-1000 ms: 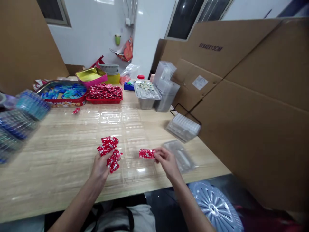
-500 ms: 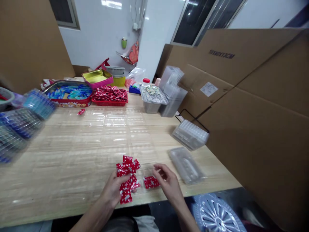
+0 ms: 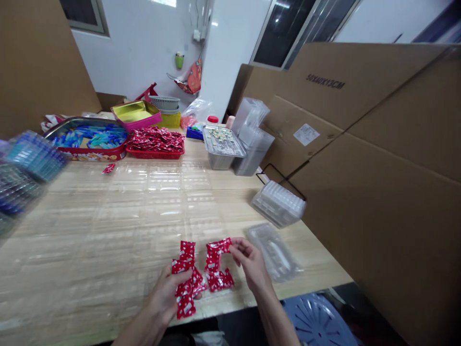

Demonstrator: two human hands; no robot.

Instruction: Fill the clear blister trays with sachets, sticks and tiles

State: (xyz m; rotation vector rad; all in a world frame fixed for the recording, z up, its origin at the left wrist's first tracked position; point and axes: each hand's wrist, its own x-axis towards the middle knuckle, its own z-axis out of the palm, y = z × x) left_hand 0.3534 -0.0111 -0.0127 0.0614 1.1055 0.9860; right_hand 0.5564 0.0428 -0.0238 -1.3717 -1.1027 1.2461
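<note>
Several small red packets with white spots (image 3: 185, 283) are gripped in my left hand (image 3: 169, 288), its thumb pressed over them near the front edge of the table. My right hand (image 3: 248, 262) pinches the end of one red packet (image 3: 224, 245) between thumb and fingertips. Below and left of that packet, more red packets (image 3: 220, 280) lie close together. They rest at the front of the clear plastic trays (image 3: 169, 206) that spread over the table. A separate clear plastic tray (image 3: 273, 252) lies just right of my right hand.
At the back are a red basket of red packets (image 3: 154, 144), a tin of blue items (image 3: 90, 137) and a foil-like container (image 3: 223, 149). Stacked clear trays (image 3: 279, 204) stand at right, beside tall cardboard (image 3: 378, 192). A blue stool (image 3: 319, 319) is below the table edge.
More red packets now lie between my hands. My right hand has moved slightly up and now pinches a packet. The whole view has shifted a little.
</note>
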